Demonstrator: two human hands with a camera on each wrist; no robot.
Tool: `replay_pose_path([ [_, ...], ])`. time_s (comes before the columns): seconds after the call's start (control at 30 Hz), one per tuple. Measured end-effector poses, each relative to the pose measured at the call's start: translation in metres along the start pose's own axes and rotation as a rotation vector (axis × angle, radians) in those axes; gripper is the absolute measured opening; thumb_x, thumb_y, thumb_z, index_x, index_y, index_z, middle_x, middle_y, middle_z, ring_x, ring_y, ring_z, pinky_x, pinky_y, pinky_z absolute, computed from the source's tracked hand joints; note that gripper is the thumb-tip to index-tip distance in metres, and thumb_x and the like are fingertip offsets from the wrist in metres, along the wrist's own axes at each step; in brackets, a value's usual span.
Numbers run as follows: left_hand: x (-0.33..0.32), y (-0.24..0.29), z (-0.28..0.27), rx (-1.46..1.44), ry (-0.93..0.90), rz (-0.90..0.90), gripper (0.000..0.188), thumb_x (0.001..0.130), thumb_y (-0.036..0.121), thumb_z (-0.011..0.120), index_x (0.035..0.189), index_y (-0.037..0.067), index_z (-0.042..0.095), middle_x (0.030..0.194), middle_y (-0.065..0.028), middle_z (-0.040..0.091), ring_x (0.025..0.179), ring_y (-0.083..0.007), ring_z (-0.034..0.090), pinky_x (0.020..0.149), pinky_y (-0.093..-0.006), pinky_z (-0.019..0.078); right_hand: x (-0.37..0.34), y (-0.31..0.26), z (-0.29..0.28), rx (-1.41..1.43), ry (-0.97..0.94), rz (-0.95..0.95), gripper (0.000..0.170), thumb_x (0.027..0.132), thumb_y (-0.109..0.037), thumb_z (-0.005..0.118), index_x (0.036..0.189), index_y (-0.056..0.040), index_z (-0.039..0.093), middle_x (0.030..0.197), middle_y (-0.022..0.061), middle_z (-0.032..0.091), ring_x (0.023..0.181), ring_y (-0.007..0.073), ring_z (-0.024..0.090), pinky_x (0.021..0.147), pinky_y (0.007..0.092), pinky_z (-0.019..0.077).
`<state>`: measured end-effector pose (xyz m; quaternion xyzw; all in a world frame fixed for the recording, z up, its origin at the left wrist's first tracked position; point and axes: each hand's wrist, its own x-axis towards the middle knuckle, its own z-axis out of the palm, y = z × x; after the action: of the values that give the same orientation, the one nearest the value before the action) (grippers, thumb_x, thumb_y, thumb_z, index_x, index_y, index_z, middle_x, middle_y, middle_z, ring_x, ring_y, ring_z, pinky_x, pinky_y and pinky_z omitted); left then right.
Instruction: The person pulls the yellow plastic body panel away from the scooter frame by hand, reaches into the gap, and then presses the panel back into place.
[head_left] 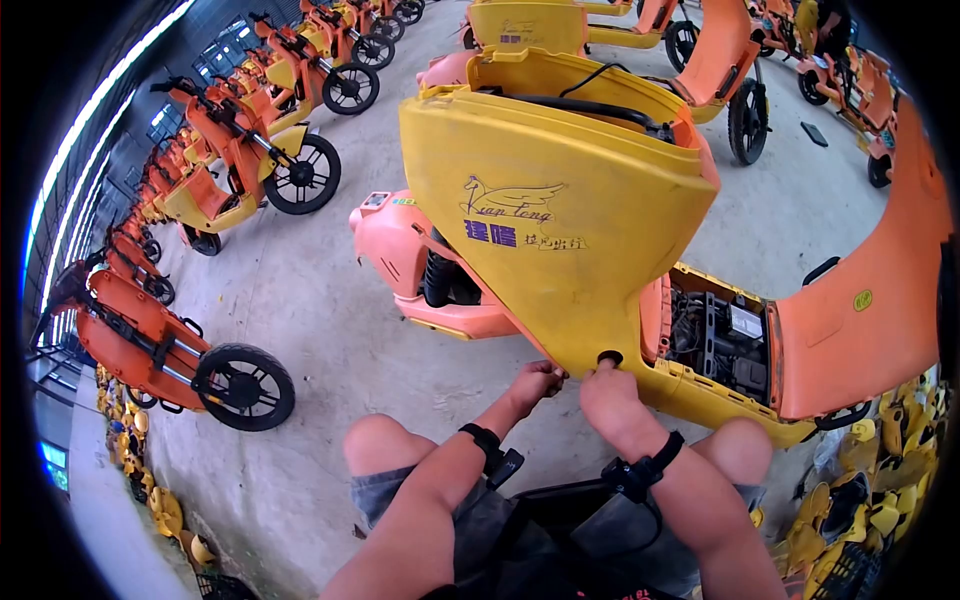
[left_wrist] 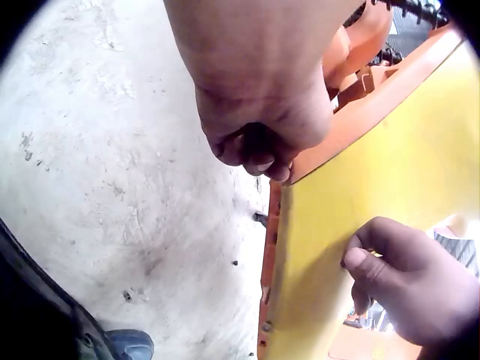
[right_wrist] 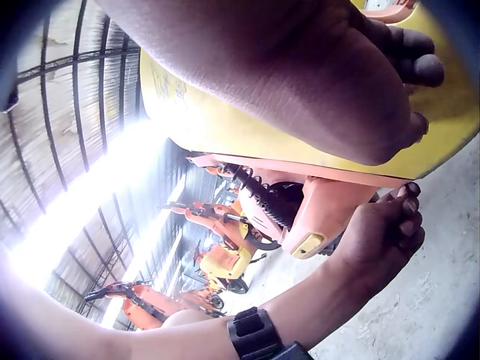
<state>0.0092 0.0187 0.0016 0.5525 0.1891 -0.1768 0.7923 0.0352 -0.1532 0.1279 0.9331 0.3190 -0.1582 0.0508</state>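
A yellow scooter body panel (head_left: 560, 200) with a bird logo stands tilted before me, its narrow end low. My left hand (head_left: 537, 388) is at the panel's lower left edge, fingers curled; in the left wrist view this hand (left_wrist: 262, 112) hides whatever may lie inside it. Beside a round dark hole (head_left: 610, 357) in the panel is my right hand (head_left: 608, 395). The left wrist view shows the right hand (left_wrist: 409, 281) over the yellow surface, thumb and forefinger curled close together with nothing visible between them.
The scooter's open compartment (head_left: 735, 335) shows wiring and a battery-like box, with an orange panel (head_left: 860, 310) to its right. An orange scooter (head_left: 150, 350) stands at left, rows of others behind. Yellow parts (head_left: 850, 520) lie piled at lower right. A phone-like object (head_left: 814, 134) is on the floor.
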Motion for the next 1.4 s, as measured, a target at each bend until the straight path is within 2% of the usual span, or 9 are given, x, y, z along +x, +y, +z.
replay_pose_path([
  [0.17,0.003,0.0,-0.006,-0.028,-0.046,-0.052,0.008,0.092,0.008,0.054,0.091,0.003,0.061,0.075,-0.0018,0.056,0.064,-0.0118,0.05,0.06,-0.0242,0.0407,0.0,-0.001,-0.001,0.001,0.01,0.008,0.026,0.087,-0.014,0.051,0.105,-0.0016,0.065,0.109,0.0223,0.063,0.084,0.0289,0.069,0.069,0.0363,0.0547],
  [0.37,0.004,-0.002,-0.009,-0.072,-0.089,-0.055,0.012,0.095,0.013,0.054,0.094,0.004,0.062,0.074,-0.0003,0.056,0.062,-0.0102,0.051,0.058,-0.0228,0.0415,0.002,0.0,0.0,-0.001,-0.01,0.024,0.027,0.088,-0.015,0.051,0.107,-0.0024,0.065,0.108,0.0205,0.064,0.085,0.0276,0.069,0.068,0.0355,0.0542],
  [0.53,0.004,-0.003,-0.011,0.054,-0.117,-0.005,0.015,0.098,0.016,0.052,0.095,0.004,0.061,0.077,-0.0005,0.057,0.064,-0.0105,0.051,0.06,-0.0242,0.0428,0.005,0.0,0.001,0.012,-0.025,0.027,0.027,0.088,-0.015,0.051,0.108,-0.0029,0.065,0.108,0.0198,0.064,0.086,0.0272,0.069,0.068,0.0362,0.0541],
  [0.67,0.005,-0.013,-0.009,0.038,-0.109,0.018,0.017,0.1,0.018,0.051,0.097,0.004,0.06,0.079,-0.0014,0.058,0.066,-0.0115,0.051,0.061,-0.0254,0.0431,0.001,0.0,-0.006,0.019,-0.047,0.01,0.028,0.087,-0.016,0.051,0.108,-0.003,0.065,0.108,0.0198,0.064,0.087,0.0273,0.069,0.07,0.0362,0.054],
  [0.77,0.0,-0.015,-0.005,-0.007,-0.112,0.02,0.018,0.1,0.021,0.05,0.098,0.005,0.059,0.08,-0.0019,0.058,0.067,-0.0124,0.052,0.063,-0.026,0.0431,0.001,-0.001,-0.007,0.024,-0.051,0.017,0.028,0.087,-0.016,0.052,0.108,-0.0024,0.065,0.109,0.0204,0.063,0.087,0.0274,0.068,0.071,0.0358,0.054],
  [0.87,-0.004,-0.019,0.007,-0.054,-0.03,0.049,0.019,0.101,0.023,0.048,0.098,0.006,0.057,0.079,-0.0017,0.056,0.066,-0.0129,0.05,0.061,-0.0262,0.0416,0.0,-0.001,-0.014,0.041,-0.081,-0.027,0.029,0.087,-0.016,0.052,0.108,-0.0019,0.065,0.11,0.021,0.063,0.087,0.0276,0.068,0.071,0.0358,0.0542],
  [1.03,-0.008,-0.017,0.019,-0.306,0.011,-0.025,0.014,0.102,0.021,0.043,0.097,0.01,0.05,0.079,-0.0019,0.05,0.067,-0.0157,0.046,0.061,-0.0286,0.0387,-0.005,0.0,-0.021,0.016,-0.077,-0.032,0.029,0.086,-0.017,0.053,0.108,-0.002,0.066,0.109,0.021,0.063,0.089,0.0274,0.068,0.071,0.0358,0.0544],
  [1.23,-0.013,-0.015,0.031,-0.46,0.006,-0.045,0.007,0.102,0.02,0.042,0.099,0.015,0.046,0.082,-0.0014,0.048,0.072,-0.0172,0.046,0.064,-0.0315,0.039,-0.005,-0.003,-0.018,-0.008,-0.06,-0.028,0.029,0.087,-0.018,0.054,0.108,-0.0023,0.066,0.108,0.0205,0.064,0.089,0.0269,0.068,0.071,0.0358,0.0548],
  [1.4,-0.011,-0.014,0.027,-0.467,-0.032,-0.071,0.006,0.102,0.019,0.042,0.099,0.015,0.046,0.082,-0.0012,0.047,0.072,-0.0169,0.046,0.064,-0.0312,0.0382,-0.002,-0.003,-0.01,-0.011,-0.046,-0.038,0.029,0.087,-0.018,0.053,0.107,-0.0026,0.066,0.108,0.0207,0.064,0.089,0.0272,0.068,0.071,0.0357,0.0548],
])
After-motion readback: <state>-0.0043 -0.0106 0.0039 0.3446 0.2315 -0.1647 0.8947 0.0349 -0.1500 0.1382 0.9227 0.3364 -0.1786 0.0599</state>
